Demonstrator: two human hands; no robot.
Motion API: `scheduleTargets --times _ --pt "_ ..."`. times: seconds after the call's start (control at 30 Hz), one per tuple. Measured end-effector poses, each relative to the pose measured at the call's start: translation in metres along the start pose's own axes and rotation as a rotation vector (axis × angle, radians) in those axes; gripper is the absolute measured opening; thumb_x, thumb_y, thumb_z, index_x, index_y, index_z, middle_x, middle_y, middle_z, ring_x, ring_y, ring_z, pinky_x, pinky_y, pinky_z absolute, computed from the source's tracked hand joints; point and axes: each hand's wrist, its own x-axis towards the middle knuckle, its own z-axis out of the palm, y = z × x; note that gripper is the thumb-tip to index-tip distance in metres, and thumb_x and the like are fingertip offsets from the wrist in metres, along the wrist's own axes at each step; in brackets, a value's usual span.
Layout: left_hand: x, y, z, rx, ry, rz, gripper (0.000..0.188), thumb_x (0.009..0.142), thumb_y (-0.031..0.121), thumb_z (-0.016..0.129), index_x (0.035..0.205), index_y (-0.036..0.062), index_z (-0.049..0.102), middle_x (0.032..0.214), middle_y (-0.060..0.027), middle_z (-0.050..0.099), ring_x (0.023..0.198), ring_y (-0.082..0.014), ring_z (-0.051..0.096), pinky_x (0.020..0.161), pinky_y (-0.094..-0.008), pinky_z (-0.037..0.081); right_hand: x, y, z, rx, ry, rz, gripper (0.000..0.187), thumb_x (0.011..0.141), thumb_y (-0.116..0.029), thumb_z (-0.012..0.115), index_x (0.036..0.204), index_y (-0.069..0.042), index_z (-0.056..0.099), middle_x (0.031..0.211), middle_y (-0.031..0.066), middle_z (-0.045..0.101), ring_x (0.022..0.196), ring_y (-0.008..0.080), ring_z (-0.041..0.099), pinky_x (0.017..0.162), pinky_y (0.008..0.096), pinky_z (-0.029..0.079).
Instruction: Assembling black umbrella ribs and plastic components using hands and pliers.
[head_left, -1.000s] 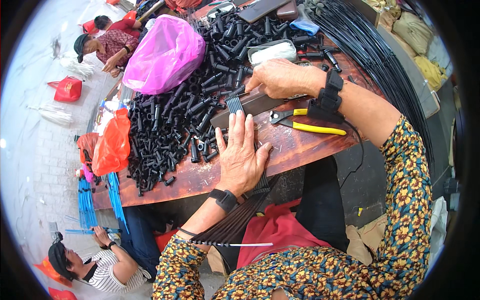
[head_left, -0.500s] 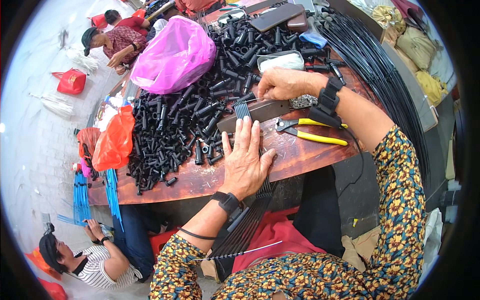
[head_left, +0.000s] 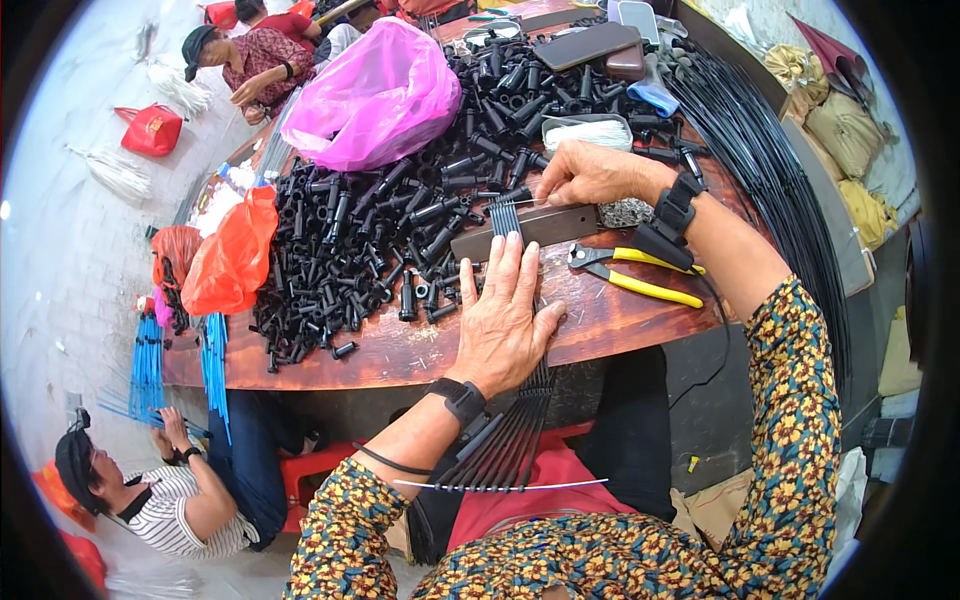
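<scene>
My left hand [head_left: 503,325] lies flat, fingers stretched out, pressing a row of thin dark ribs [head_left: 505,440] side by side. The ribs run under the palm and fan out over my lap, where a thin white rod [head_left: 575,484] crosses their ends. Their far ends rest across a brown metal bar [head_left: 565,225]. Just beyond the bar, my right hand [head_left: 590,172] is closed in a pinch on a thin wire [head_left: 526,200] at the rib tips. Cutting pliers with yellow handles [head_left: 655,291] lie on the table, right of the bar.
Black plastic tubular parts [head_left: 335,230] are heaped on the wooden table [head_left: 400,370], beneath a pink bag [head_left: 370,100]. A clear box of white sticks [head_left: 588,132] stands behind my right hand. Long black rods [head_left: 760,150] line the right edge. Co-workers sit at the left, one in stripes [head_left: 190,505].
The whole view has shifted slightly. The fanned rib ends and the white rod over my lap have swung rightward and lie more level. Both hands keep their hold at the bar.
</scene>
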Motion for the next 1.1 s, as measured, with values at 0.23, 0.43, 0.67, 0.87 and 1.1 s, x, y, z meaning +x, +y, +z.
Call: scheduleTargets --times 0.23,0.43,0.67,0.87,1.1 --pt "0.000 0.001 0.000 -0.004 0.000 -0.004 0.070 0.093 0.039 0.056 0.147 0.0018 0.032 0.155 -0.0219 0.024 0.146 -0.0348 0.021 0.116 -0.0558 0.009 0.008 0.005 0.009 -0.002 0.029 -0.026 0.026 0.081 -0.006 0.063 0.105 -0.002 0.072 0.090 0.0123 0.073 0.081 0.0179 0.066 0.076 0.0318 0.051" --pt "0.000 -0.001 0.000 -0.011 0.003 0.006 0.070 0.093 0.040 0.055 0.147 0.0018 0.033 0.155 -0.0221 0.024 0.146 -0.0352 0.020 0.117 -0.0535 0.010 0.009 -0.004 0.005 -0.059 0.097 -0.013 0.035 0.071 -0.002 0.059 0.102 -0.003 0.074 0.090 0.0142 0.073 0.080 0.0214 0.068 0.073 0.0337 0.052" --pt "-0.001 -0.002 0.002 0.007 -0.001 0.010 0.070 0.094 0.041 0.054 0.148 0.0019 0.032 0.155 -0.0226 0.024 0.146 -0.0355 0.020 0.117 -0.0540 0.010 0.020 0.005 -0.003 -0.075 0.088 0.038 0.030 0.070 -0.006 0.061 0.096 0.000 0.074 0.078 0.0129 0.072 0.070 0.0180 0.067 0.064 0.0321 0.052" --pt "0.000 -0.002 0.002 0.009 -0.015 0.009 0.070 0.094 0.040 0.054 0.148 0.0020 0.032 0.155 -0.0237 0.024 0.147 -0.0353 0.018 0.117 -0.0543 0.008 0.023 -0.008 -0.004 -0.123 -0.016 0.113 0.027 0.073 -0.010 0.063 0.096 -0.004 0.075 0.075 0.0100 0.072 0.069 0.0183 0.067 0.064 0.0322 0.052" --pt "-0.001 -0.003 0.004 -0.019 0.012 0.015 0.068 0.091 0.040 0.057 0.145 0.0022 0.038 0.154 -0.0248 0.024 0.146 -0.0367 0.020 0.116 -0.0577 0.010 0.026 -0.004 0.002 0.059 0.084 0.151 0.029 0.070 -0.004 0.064 0.096 0.003 0.072 0.081 0.0142 0.072 0.073 0.0191 0.068 0.067 0.0331 0.054"
